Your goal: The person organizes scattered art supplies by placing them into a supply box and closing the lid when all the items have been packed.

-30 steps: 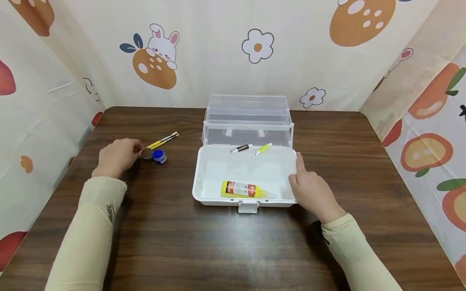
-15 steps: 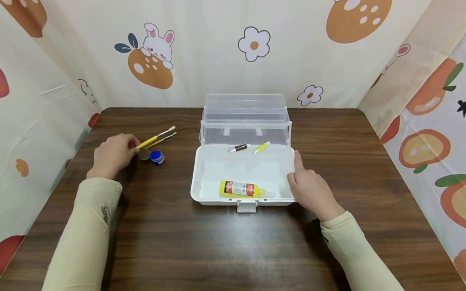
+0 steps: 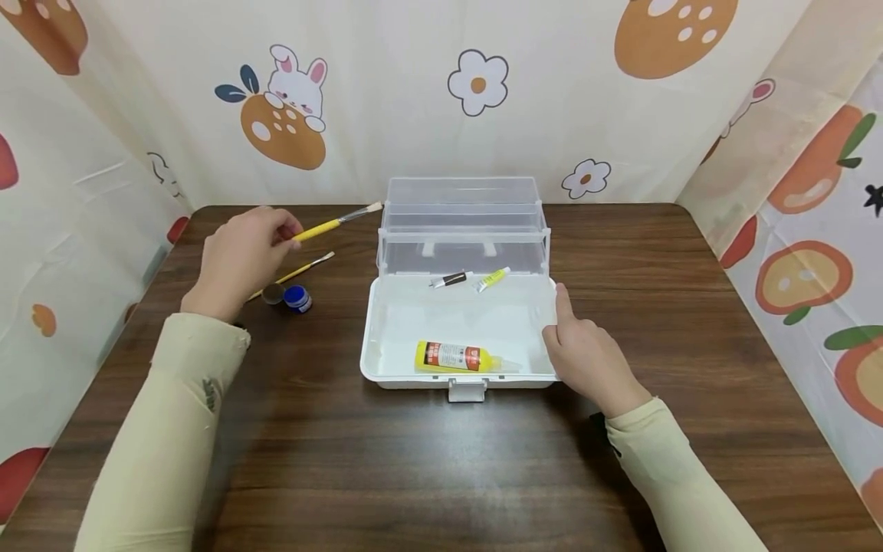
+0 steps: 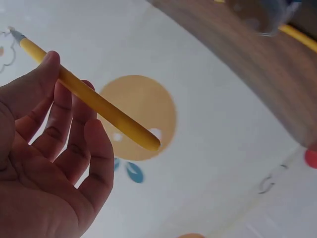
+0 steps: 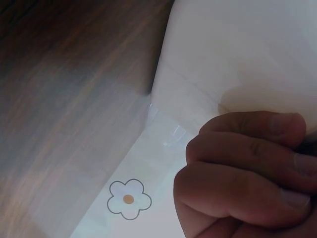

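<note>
A yellow-handled paintbrush (image 3: 324, 229) is pinched between thumb and fingers of my left hand (image 3: 241, 261), lifted off the table with its bristles pointing right. The left wrist view shows its rounded handle end (image 4: 143, 136) sticking out past the fingers. A thinner yellow paintbrush (image 3: 303, 270) lies below, beside a dark-topped jar (image 3: 274, 294) and a blue jar (image 3: 297, 299). My right hand (image 3: 593, 360) holds the right wall of a white storage box (image 3: 367, 337), index finger along the rim, other fingers curled in the right wrist view.
Inside the box lie a yellow bottle (image 3: 451, 356) with a clear nozzle, a brown paint tube (image 3: 452, 280) and a yellow paint tube (image 3: 493, 280). Its clear lid with trays (image 3: 464, 211) stands raised behind, near the curtain (image 3: 386, 100). A latch (image 3: 467, 390) hangs at the front.
My left hand has picked up the thicker paintbrush from beside the jars and carried it up and to the right. My right hand stays at the box.
</note>
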Available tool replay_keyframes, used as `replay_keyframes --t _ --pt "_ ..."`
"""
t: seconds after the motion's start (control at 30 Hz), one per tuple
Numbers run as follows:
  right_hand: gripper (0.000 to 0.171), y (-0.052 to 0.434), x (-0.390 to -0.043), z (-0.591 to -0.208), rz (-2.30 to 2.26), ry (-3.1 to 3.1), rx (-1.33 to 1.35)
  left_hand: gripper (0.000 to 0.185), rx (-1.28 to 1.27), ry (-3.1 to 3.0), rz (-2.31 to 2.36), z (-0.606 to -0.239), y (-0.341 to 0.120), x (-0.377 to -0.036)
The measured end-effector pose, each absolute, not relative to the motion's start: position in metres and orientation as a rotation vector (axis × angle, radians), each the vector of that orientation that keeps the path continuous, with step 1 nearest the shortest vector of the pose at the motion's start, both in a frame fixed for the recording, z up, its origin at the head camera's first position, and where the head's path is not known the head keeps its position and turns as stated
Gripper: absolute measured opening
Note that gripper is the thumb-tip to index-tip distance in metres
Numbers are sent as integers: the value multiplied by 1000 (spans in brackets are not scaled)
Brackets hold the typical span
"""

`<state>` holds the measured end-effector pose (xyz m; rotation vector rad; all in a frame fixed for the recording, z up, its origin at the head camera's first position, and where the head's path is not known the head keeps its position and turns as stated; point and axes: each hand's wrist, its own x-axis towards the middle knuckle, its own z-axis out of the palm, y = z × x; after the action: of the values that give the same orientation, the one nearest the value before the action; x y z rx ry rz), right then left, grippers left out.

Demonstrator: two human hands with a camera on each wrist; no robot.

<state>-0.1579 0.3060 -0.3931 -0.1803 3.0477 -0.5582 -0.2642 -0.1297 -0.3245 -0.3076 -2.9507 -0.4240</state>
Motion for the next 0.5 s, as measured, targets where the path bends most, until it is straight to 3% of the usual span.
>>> replay_keyframes --t 0.5 --pt "64 305 -157 -389 -538 3008 -137 14 -628 -2785 -283 -298 -55 -281"
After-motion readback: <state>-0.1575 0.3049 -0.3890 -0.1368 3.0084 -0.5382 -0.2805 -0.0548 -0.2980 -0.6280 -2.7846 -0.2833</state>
